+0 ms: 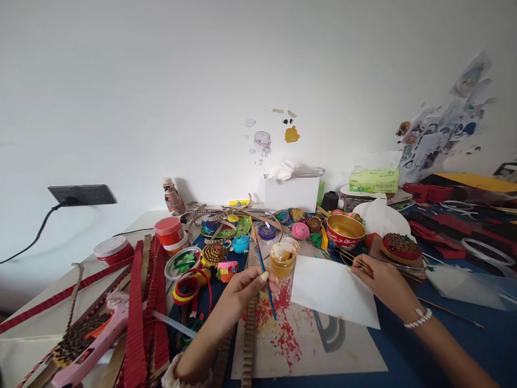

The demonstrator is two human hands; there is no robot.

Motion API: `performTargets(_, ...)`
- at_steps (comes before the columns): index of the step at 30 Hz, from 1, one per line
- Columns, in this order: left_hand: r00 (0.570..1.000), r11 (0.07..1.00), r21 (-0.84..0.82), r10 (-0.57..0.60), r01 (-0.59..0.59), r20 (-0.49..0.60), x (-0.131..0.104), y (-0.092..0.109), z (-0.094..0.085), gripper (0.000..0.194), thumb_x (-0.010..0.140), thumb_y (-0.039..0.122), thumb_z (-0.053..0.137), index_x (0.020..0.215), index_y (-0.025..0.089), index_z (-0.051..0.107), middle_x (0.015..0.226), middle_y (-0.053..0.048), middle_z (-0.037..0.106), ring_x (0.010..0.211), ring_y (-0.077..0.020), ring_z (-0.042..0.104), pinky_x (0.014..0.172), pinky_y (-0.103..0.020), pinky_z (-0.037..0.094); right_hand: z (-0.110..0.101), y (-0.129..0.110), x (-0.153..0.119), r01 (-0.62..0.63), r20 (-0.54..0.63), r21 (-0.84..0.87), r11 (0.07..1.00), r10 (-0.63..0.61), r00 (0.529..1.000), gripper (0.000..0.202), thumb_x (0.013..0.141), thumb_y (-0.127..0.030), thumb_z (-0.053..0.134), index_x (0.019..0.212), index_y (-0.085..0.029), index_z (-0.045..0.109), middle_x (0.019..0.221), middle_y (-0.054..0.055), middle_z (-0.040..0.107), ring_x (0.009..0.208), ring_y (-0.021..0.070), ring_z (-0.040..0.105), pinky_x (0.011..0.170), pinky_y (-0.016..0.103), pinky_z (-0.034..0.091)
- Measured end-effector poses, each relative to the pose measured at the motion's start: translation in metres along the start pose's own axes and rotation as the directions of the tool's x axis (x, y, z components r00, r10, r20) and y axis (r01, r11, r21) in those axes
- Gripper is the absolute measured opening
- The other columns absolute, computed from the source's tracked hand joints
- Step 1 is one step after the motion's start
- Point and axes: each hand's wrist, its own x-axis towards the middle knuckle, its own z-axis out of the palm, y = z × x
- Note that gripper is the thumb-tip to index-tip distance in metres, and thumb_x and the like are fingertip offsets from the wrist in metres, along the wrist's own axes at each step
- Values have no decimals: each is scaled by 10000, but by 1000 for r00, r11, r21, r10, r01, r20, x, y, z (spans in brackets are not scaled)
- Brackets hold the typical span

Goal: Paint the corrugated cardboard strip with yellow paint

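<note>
My left hand [252,284] is closed around a blue-handled paintbrush [263,264], bristles up and slightly tilted. Just behind it stands an open jar of yellow-ochre paint [283,258] with pale paint on its rim. My right hand [374,274] pinches the upper right edge of a blank white sheet of paper [331,288]. Thin sticks [343,253] run from its fingertips toward the red bowl; whether the fingers grip them too I cannot tell. Under the sheet lies a paint-spattered board [278,350] with red and yellow marks.
A red bowl with a gold inside [346,230] stands behind the sheet. Coiled corrugated-paper pieces [214,253] crowd the middle. On the left lie red corrugated strips [141,312], a pink glue gun [97,345] and paint tubs [168,231]. Tissues [374,180] stand at the back right.
</note>
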Motion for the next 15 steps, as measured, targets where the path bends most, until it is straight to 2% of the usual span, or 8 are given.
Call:
performTargets(3, 1000, 1000, 0, -19, 19, 18, 0, -2, 1, 295, 772, 440, 624, 723, 157, 694, 667, -13, 657, 717, -173, 536, 722, -269, 381, -5, 7, 10, -30, -47, -65, 997, 27, 999, 192, 825, -333, 417, 780, -218, 565, 658, 65, 650, 606, 237, 615, 505, 283, 340)
performTargets(9, 995, 997, -31, -67, 69, 72, 2, -5, 1, 354, 723, 511, 645, 734, 159, 675, 663, -23, 651, 676, -175, 557, 622, -273, 432, -12, 13, 28, -39, -96, -105, 994, 28, 995, 182, 822, -321, 455, 820, -226, 610, 694, 64, 684, 613, 225, 636, 486, 265, 351)
performTargets(15, 997, 998, -36, -57, 58, 52, 3, -6, 1, 348, 722, 505, 651, 721, 157, 671, 642, -9, 629, 659, -160, 540, 624, -263, 428, -10, 3, 19, 26, -148, -61, 998, -35, 988, 242, 857, -325, 417, 900, -199, 620, 815, 82, 713, 718, 229, 670, 587, 280, 442)
